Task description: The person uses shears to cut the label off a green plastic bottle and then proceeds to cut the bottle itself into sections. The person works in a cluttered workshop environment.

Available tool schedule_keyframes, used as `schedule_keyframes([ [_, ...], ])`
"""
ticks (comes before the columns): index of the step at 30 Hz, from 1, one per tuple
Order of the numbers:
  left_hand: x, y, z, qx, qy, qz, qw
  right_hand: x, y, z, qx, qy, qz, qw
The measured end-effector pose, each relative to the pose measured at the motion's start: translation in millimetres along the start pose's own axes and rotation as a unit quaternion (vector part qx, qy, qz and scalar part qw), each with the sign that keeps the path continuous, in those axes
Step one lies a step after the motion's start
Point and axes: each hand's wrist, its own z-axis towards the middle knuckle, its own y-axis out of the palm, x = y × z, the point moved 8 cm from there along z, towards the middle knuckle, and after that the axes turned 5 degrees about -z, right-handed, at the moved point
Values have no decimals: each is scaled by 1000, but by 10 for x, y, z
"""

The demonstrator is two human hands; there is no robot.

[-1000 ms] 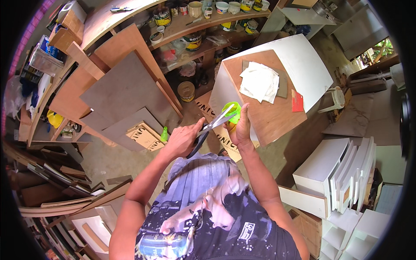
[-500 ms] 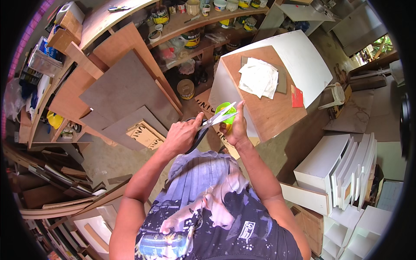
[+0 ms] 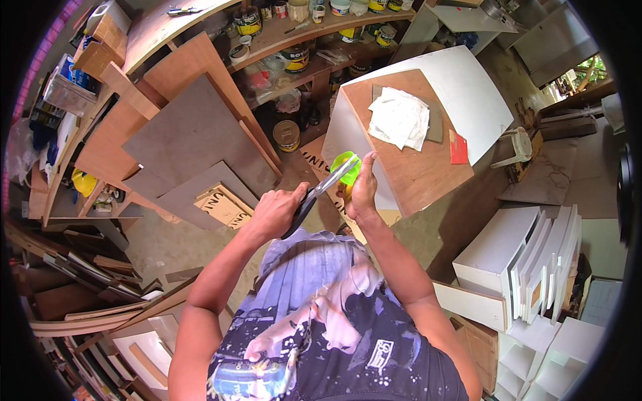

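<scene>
A pair of scissors point(image 3: 326, 183) with black handles is gripped in my left hand point(image 3: 277, 210), fingers closed round the handles. Its metal blades lie together and point up to the right, across a small bright green plastic piece point(image 3: 338, 164) shaped like a cup. My right hand point(image 3: 363, 190) holds that piece by its yellow lower part, thumb up beside the rim. Whether the blades touch the plastic or pass above it, I cannot tell. Both hands are in front of my body, over the floor.
Just ahead on the right, a brown board point(image 3: 414, 170) on a white cabinet carries white cloths point(image 3: 399, 120) and a red flat piece point(image 3: 459, 148). Grey panels point(image 3: 194, 134) lean at the left. Paint cans point(image 3: 287, 136) fill the shelves ahead; white boxes point(image 3: 495, 250) stand at the right.
The scissor blades, spread apart before, have come together. The green piece has tilted and shifted slightly left in my right hand.
</scene>
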Motion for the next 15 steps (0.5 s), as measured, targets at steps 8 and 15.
schedule_keyframes([
  [8,-32,44,-29,-5,5,-18,1000,-24,-35,38,56,-82,-26,995],
  [15,-44,57,-98,-9,25,-94,995,12,-116,85,63,-153,-64,984],
])
